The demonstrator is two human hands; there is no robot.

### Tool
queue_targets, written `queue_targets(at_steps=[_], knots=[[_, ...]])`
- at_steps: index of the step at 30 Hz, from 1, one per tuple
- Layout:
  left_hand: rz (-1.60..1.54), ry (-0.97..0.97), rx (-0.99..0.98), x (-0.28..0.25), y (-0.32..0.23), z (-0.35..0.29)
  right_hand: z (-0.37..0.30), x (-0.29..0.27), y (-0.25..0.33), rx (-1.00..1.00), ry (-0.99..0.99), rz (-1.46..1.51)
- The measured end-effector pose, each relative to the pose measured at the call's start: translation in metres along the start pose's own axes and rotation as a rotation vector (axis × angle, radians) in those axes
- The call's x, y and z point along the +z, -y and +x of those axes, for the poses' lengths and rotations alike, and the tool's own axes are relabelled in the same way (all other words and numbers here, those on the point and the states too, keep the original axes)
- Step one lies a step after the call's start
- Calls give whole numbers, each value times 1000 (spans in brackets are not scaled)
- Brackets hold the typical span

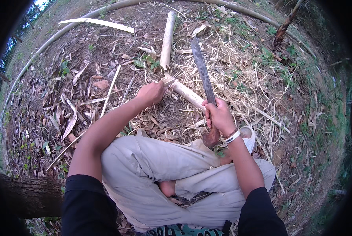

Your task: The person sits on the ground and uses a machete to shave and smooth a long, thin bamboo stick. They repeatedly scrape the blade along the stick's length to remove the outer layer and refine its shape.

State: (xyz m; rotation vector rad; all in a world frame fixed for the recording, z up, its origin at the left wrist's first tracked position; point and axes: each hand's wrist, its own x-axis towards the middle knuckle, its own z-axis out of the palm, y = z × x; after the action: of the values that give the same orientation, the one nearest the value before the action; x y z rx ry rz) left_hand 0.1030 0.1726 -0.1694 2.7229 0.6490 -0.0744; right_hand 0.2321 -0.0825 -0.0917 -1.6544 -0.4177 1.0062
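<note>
Ground (169,105): brown soil, scattered dry leaves (70,125).
Shavings (258,84): pale, curled, massed right of centre.
Tube (168,41): lengthwise, top centre.
Stick (111,89): thin, left.

Outdoor wooded ground (169,109), dry fallen leaves (70,120), rough-barked trunk (30,196), low green plants (64,69)

Machete (202,67) in right hand (219,115), scattered pale shavings (258,88)

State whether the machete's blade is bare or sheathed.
Bare: the machete shows dark metal from its tip down to the right hand, with nothing covering it.
</note>
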Motion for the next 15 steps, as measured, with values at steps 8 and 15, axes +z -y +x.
queue_targets(at_steps=[8,15], knots=[[90,-314,403,-104,-119,-42,-56,-35,50,-177,-147,229],[213,-433,650,-145,-215,-98,-106,-42,69,-400,-27,626]])
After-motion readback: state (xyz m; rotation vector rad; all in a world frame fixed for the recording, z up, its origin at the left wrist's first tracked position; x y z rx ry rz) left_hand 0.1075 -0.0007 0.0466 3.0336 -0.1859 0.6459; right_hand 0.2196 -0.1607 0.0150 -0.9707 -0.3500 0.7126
